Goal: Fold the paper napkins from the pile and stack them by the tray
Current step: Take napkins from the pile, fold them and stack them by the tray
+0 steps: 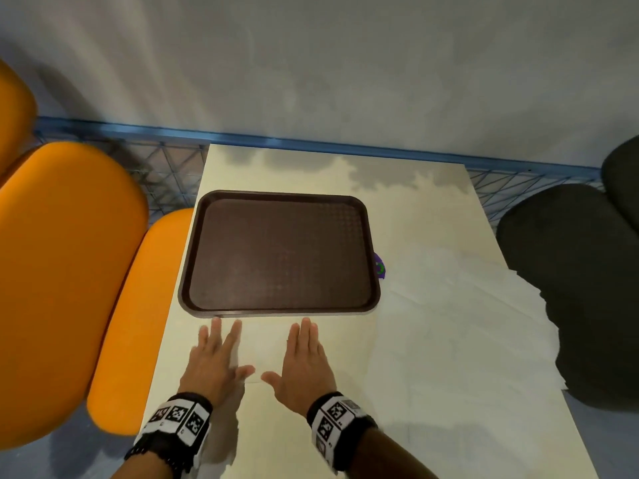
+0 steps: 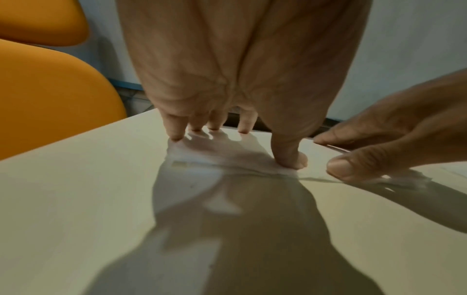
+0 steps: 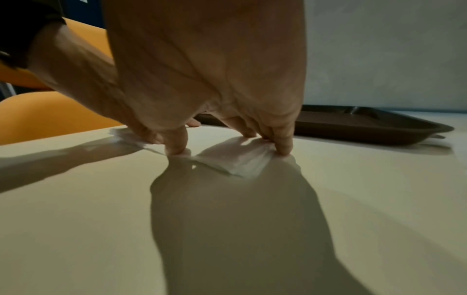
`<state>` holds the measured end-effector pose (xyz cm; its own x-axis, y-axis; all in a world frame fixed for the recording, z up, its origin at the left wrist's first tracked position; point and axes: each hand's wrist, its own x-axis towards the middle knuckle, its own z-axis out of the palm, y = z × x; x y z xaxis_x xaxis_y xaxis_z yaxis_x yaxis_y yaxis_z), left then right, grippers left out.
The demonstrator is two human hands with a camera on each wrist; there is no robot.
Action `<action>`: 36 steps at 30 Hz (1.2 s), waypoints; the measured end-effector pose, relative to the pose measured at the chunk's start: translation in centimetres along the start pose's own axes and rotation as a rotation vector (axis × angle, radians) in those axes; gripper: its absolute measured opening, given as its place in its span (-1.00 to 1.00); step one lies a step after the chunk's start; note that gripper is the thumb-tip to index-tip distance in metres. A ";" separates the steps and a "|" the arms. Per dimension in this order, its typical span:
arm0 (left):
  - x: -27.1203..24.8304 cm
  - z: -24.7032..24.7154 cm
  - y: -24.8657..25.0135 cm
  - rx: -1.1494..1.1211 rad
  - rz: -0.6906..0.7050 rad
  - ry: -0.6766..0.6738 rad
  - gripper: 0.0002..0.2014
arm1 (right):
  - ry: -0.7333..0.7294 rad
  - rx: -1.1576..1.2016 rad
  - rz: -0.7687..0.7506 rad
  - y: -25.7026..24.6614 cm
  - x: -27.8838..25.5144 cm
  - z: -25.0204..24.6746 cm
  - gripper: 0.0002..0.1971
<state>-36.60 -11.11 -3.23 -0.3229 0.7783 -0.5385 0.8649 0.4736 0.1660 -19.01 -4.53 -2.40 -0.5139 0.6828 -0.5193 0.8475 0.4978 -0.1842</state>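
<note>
Brown tray [image 1: 280, 252]: one
Napkin [image 1: 264, 347]: one, folded
Left hand [image 1: 216, 361], right hand [image 1: 306, 361]: both flat, pressing napkin
Pile [image 1: 460, 323]: one

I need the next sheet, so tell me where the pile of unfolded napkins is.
In the head view the napkin pile lies on the table's right side, just right of the brown tray, spilling over the table's right edge.

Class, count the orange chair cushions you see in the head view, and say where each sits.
3. One orange cushion at far left, a large one below it, a narrower one against the table. More may lie outside the frame.
</note>
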 end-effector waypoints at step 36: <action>-3.7 4.9 31.5 0.013 0.527 -0.362 -0.37 | 0.304 -0.004 0.405 38.9 -7.0 -6.8 -0.77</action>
<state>-6.30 -1.08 -0.04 0.2951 0.7157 -0.6330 0.8774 0.0592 0.4760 16.71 13.67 -0.29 -0.1601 0.9461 -0.2816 0.9866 0.1624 -0.0151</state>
